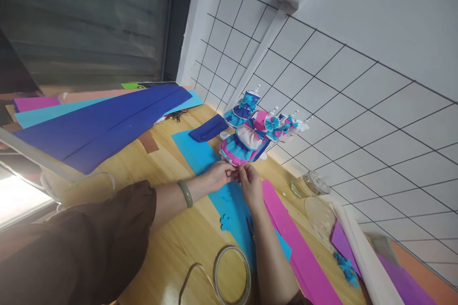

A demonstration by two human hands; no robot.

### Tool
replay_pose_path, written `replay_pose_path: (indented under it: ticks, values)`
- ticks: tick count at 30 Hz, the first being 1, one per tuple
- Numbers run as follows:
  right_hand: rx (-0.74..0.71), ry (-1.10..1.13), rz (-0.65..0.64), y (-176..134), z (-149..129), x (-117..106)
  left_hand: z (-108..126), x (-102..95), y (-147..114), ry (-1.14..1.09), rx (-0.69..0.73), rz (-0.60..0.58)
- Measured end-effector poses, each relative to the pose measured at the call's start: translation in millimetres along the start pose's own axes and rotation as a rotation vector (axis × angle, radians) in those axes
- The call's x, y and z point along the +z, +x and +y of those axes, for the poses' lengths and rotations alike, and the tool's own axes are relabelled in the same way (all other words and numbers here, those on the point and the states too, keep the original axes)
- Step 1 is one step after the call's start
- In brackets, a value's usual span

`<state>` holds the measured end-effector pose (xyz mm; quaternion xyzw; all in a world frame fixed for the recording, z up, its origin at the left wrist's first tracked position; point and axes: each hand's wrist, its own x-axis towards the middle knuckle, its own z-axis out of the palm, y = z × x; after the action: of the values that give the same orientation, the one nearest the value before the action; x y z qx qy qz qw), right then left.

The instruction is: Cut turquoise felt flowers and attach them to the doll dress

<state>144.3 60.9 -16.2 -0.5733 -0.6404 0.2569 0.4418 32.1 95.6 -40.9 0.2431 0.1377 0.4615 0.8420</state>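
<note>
My left hand, with a bangle on the wrist, is closed, its fingertips meeting those of my right hand. Both pinch at the same spot, and whatever lies between the fingers is too small or hidden to make out. Just beyond them stands a small dress in layered blue, pink and white on a doll-size stand, its pink hem touching or very near my fingertips. Under my hands runs a light-blue sheet. Blue flower cut-outs lie near its edge. Scissors show partly behind my right forearm.
More small dresses stand by the wire grid. A tape roll lies at the front, a glass jar at right. A pink strip, dark-blue sheet, dark-blue piece and brown scrap cover parts of the table.
</note>
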Motion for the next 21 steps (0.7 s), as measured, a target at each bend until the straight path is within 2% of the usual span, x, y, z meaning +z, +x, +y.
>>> replay_pose_path:
  ticks: [21]
  values:
    - [0.032,0.045,0.044,2.0,3.7,-1.8,0.3,0.0,-2.5,-0.020,-0.020,0.025]
